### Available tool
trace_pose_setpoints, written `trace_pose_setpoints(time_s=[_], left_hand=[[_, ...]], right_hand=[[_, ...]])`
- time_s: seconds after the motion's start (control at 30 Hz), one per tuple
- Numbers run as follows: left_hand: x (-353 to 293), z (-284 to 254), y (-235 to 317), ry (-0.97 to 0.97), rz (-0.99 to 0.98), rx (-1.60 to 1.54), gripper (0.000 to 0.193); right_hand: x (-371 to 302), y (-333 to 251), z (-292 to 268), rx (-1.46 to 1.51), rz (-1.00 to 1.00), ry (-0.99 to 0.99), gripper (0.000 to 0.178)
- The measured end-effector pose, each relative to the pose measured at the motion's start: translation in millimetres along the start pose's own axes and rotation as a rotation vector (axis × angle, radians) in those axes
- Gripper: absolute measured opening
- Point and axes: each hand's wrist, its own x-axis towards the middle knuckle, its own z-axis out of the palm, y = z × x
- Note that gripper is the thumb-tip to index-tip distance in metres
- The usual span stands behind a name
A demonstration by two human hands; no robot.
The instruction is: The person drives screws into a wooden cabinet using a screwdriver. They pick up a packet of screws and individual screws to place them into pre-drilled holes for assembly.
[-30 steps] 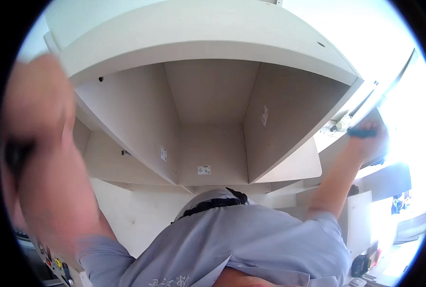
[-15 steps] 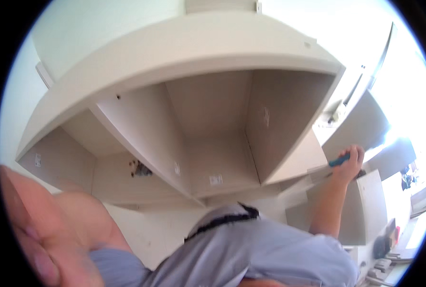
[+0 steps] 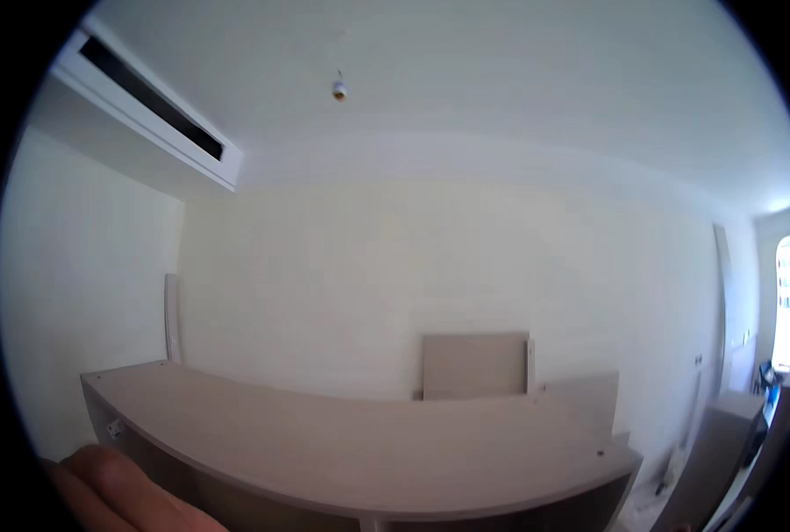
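Note:
Bare skin of my left arm or hand (image 3: 124,488) shows at the lower left, in front of a greyish-beige cabinet carcass (image 3: 350,439). No separate fingers can be made out there, so what the hand does is hidden. It is nearest to the left front corner of the cabinet, where a small white fitting (image 3: 116,429) sits on the inner side panel. The broad top panel spans the lower part of the view, and its open compartments are mostly cut off below. My right hand is out of view.
Behind the cabinet, a beige panel (image 3: 476,365) leans at the pale wall. A narrow strip (image 3: 171,315) stands in the left corner. More board pieces (image 3: 714,457) stand at the right, near a window (image 3: 789,288). Overhead are a slotted vent (image 3: 151,106) and a small bulb holder (image 3: 340,90).
My view has swung up from the cabinet's inside to its top, the wall and the ceiling. My right hand, earlier around a teal handle at the right, has left the picture.

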Motion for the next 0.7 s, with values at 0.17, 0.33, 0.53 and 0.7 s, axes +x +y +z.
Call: trace_pose_setpoints(time_s=[0.17, 0.33, 0.53, 0.7], left_hand=[[-16, 13, 31, -0.003, 0.027, 0.079, 0.025], [-15, 42, 2, 0.004, 0.033, 0.046, 0.026], [-13, 64, 68, -0.001, 0.024, 0.037, 0.027], [20, 92, 69, 0.085, 0.043, -0.031, 0.028]], right_hand=[[-31, -35, -37, -0.089, 0.133, 0.020, 0.034], [-22, -3, 38, 0.044, -0.162, 0.149, 0.010], [-55, 15, 24, 0.133, 0.045, -0.048, 0.008], [-27, 10, 22, 0.095, 0.114, -0.127, 0.006]])
